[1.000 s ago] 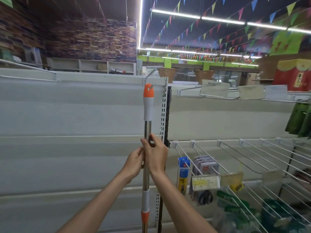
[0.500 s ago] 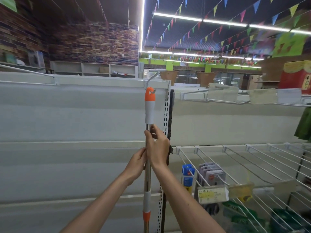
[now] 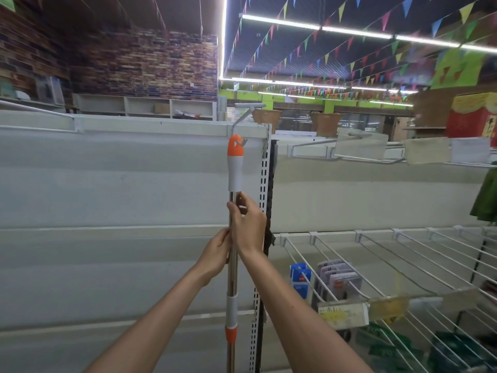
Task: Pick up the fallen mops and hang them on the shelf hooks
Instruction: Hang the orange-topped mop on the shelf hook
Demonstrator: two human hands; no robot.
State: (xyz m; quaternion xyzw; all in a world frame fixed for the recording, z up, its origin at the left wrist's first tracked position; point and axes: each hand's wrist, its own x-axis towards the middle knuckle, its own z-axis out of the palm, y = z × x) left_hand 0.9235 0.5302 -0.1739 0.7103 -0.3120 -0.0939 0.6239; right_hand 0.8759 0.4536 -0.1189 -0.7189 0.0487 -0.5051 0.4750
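Head view | mop handle [image 3: 235, 168] upright | both hands' grip below orange cap [image 3: 235, 145]

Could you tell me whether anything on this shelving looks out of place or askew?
Nothing stands out. The mop handle stands upright in both hands, its orange cap at the hook; the wire pegs run evenly.

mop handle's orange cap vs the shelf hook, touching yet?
Touching. In the head view the hook tip sits inside the hanging hole of the orange cap, no gap visible, while the left hand and right hand grip the pole.
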